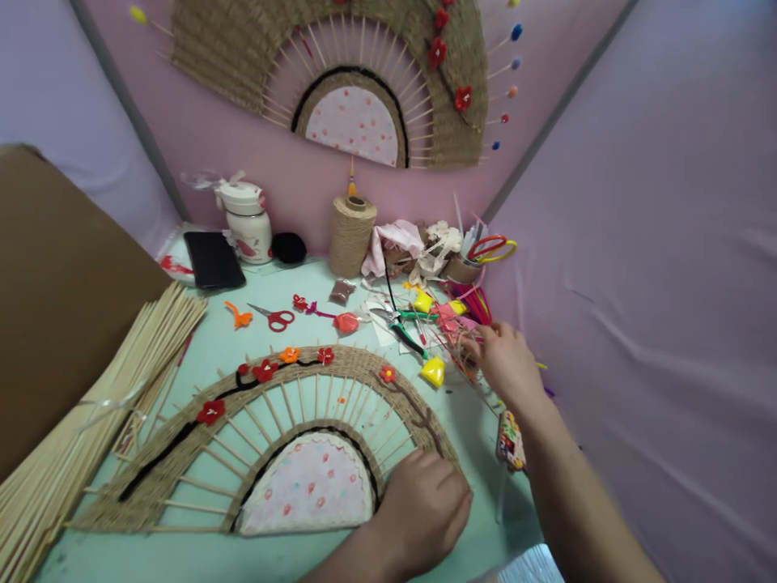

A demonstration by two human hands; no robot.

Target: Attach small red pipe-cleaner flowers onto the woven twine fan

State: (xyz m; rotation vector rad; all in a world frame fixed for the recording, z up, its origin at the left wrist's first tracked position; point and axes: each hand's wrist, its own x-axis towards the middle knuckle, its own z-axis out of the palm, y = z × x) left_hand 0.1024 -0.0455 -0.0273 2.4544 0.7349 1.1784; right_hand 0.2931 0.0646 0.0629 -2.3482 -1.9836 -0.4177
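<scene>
A woven straw fan (pixel 388 360) lies on the table, with thin ribs, red and orange flowers, and a pale dotted half-round centre (pixel 312 486). Over its lower right end rests my left hand (pixel 418 510), its fingers curled; whatever they grip is hidden beneath them. My right hand (pixel 510 364) reaches right of the fan into a tangle of thin strands and pink clay pieces (pixel 450 317), fingers stretched and slightly apart. Beside it lie green-handled pliers (pixel 408 338) and a yellow clay packet (pixel 433 372).
A second fan (pixel 224 61) hangs on the pink backdrop. Behind the work stand a white bottle (pixel 248 223), a twine spool (pixel 352 239) and a phone (pixel 214 260). Red scissors (pixel 279 321) lie mid-table. Bundled sticks (pixel 91 437) and a cardboard panel (pixel 66 300) fill the left.
</scene>
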